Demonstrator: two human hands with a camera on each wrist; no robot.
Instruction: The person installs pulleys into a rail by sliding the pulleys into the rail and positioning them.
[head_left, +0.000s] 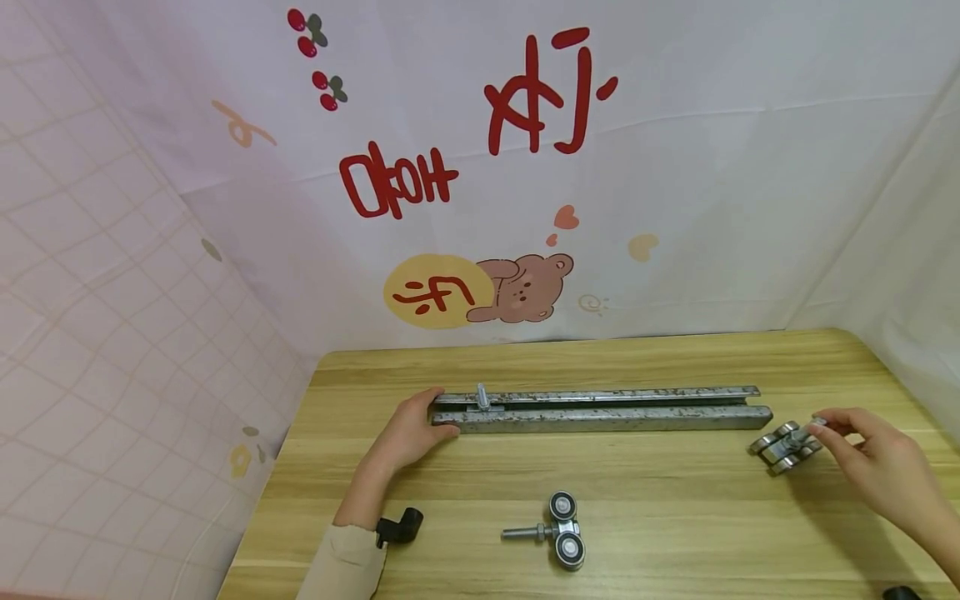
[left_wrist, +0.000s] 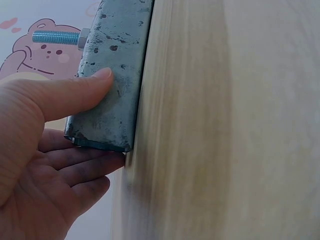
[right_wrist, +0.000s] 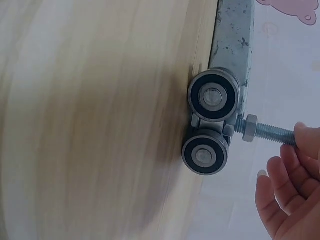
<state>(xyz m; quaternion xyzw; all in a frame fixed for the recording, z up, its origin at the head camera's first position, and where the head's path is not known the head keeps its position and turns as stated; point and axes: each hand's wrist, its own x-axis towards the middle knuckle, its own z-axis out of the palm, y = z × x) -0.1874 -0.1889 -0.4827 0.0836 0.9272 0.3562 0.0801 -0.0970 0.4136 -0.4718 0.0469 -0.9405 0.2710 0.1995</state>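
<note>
A scuffed metal track rail [head_left: 600,418] with a slot along its top lies across the table. My left hand [head_left: 405,433] grips its left end, thumb on the front wall and fingers at the back and end. Close to that hand, a threaded bolt [head_left: 482,397] with a nut sticks up from the slot; what is below it is hidden inside. Just beyond the rail's right end, my right hand [head_left: 881,458] pinches the bolt tip of a roller trolley [right_wrist: 207,122]. The trolley's wheels point toward the table, with its bolt upward.
Another roller trolley [head_left: 567,533] lies on its side in front of the rail, its bolt pointing left. The wood-grain table [head_left: 660,508] meets a printed cloth backdrop [head_left: 675,250] behind the rail, and cloth also hangs at both sides.
</note>
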